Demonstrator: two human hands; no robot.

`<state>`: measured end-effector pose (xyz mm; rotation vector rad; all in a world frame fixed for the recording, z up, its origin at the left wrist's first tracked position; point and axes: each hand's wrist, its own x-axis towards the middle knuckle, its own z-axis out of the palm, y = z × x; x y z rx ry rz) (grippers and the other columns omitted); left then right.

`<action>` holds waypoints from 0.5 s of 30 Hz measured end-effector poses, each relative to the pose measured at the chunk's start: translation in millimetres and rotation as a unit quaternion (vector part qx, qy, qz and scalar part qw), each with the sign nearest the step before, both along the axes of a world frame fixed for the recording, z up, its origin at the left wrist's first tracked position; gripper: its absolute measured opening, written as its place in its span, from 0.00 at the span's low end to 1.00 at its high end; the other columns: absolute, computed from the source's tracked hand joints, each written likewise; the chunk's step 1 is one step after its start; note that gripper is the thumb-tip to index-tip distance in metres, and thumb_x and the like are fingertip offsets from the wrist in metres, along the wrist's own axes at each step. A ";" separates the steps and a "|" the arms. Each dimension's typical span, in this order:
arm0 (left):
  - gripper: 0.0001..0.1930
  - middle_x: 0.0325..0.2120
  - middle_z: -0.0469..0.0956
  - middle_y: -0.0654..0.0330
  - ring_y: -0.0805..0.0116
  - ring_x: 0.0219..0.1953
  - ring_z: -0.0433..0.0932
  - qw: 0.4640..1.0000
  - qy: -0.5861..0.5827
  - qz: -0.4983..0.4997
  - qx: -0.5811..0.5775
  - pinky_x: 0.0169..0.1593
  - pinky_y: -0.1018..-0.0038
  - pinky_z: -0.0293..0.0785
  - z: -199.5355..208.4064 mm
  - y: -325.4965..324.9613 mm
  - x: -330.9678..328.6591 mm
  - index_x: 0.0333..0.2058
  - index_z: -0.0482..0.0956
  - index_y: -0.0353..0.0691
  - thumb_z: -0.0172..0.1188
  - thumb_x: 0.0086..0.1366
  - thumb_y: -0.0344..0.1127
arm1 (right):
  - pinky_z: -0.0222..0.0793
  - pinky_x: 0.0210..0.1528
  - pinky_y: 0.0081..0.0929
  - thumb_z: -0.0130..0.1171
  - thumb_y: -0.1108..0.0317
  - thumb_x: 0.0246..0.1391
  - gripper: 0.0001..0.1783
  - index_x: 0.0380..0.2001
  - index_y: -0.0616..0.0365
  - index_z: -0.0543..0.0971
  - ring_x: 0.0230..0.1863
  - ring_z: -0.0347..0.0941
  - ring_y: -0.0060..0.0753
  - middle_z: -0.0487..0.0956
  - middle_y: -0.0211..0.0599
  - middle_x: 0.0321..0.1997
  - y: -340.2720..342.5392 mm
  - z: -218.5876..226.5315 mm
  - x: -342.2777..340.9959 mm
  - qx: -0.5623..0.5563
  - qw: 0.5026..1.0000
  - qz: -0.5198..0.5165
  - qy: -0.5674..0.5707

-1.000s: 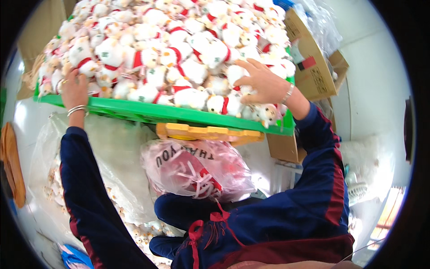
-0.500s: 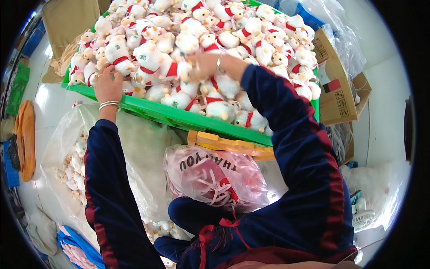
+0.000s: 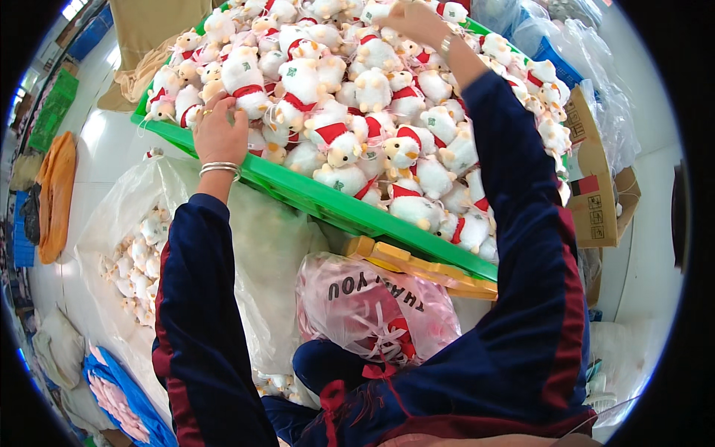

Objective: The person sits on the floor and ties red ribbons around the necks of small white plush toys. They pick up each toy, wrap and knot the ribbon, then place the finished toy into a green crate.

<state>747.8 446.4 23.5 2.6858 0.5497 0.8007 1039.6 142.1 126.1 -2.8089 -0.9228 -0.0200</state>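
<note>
A green plastic crate is heaped with small white plush toys wearing red scarves, with yellowish snouts and pale strings. My left hand, a ring and bangles on it, rests at the crate's near left edge. Its fingers are bent and apart, touching the toys there without gripping one that I can see. Across the heap at the far side, my right hand reaches down among the toys, beside a white one at its fingertips. Whether those fingers hold that toy cannot be made out.
A clear bag of plush toys lies left of my legs. Near my lap sits a pinkish plastic bag with ribbons inside, under an orange-yellow plastic edge. A cardboard box stands right of the crate; a blue bag lies lower left.
My right hand has moved from the middle of the heap to its far side. My left hand stays at the crate's near edge. The whole view has shifted a little.
</note>
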 end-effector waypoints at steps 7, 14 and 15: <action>0.18 0.60 0.78 0.61 0.53 0.61 0.74 1.000 0.000 -0.016 0.014 0.64 0.58 0.68 -6.0 13.0 -2.1 0.49 0.83 0.42 0.58 0.64 0.43 | 0.64 0.67 0.62 0.75 0.38 0.39 0.55 0.71 0.38 0.65 0.68 0.68 0.66 0.68 0.54 0.70 76.5 -89.9 -21.0 -0.014 0.988 -0.148 -0.031; 0.18 0.61 0.77 0.61 0.53 0.60 0.75 0.999 -0.003 -0.031 0.014 0.62 0.59 0.70 -4.2 4.1 8.0 0.50 0.83 0.41 0.57 0.64 0.42 | 0.73 0.61 0.52 0.75 0.49 0.41 0.51 0.70 0.40 0.66 0.62 0.73 0.61 0.70 0.62 0.66 22.7 -88.8 -18.7 -0.009 0.995 -0.073 -0.068; 0.18 0.61 0.77 0.61 0.53 0.59 0.75 0.999 -0.005 -0.032 0.012 0.62 0.59 0.70 -4.9 5.7 7.6 0.50 0.83 0.41 0.57 0.65 0.41 | 0.72 0.61 0.52 0.74 0.48 0.43 0.49 0.69 0.40 0.67 0.63 0.72 0.60 0.72 0.61 0.64 19.8 -80.8 -16.5 0.036 0.995 -0.061 -0.073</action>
